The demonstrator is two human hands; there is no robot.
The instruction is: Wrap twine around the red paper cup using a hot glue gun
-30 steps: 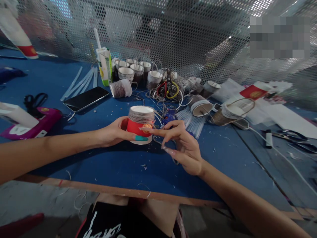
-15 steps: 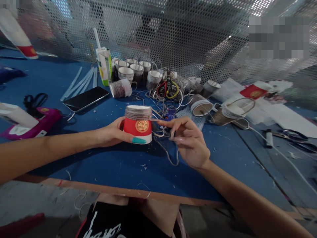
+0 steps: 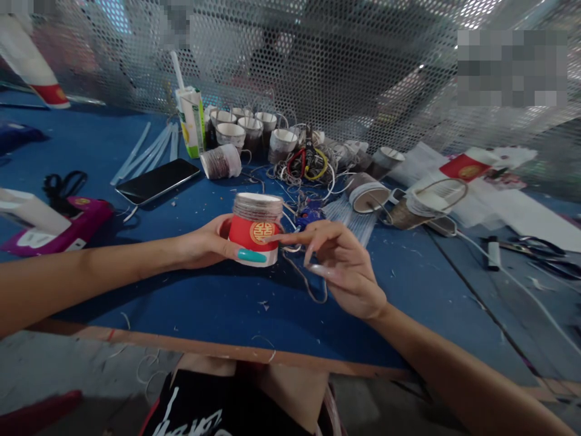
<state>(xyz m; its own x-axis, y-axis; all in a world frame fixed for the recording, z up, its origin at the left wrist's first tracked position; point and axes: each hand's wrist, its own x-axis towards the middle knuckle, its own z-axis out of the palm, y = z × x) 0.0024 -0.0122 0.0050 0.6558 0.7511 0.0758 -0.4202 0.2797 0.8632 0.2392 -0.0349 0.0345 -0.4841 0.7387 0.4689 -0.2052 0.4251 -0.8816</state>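
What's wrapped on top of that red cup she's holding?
Grey-brown string is wound round the upper part of the upside-down red cup, held by the left hand. The cup's inside cannot be seen.

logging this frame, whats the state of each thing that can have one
red paper cup: upside down, upper part wound with cord
left hand: gripping the red paper cup
right hand: fingertip on the cup, cord looped below
phone: flat, screen dark
wrapped cup: on its side
carton: upright, straw in
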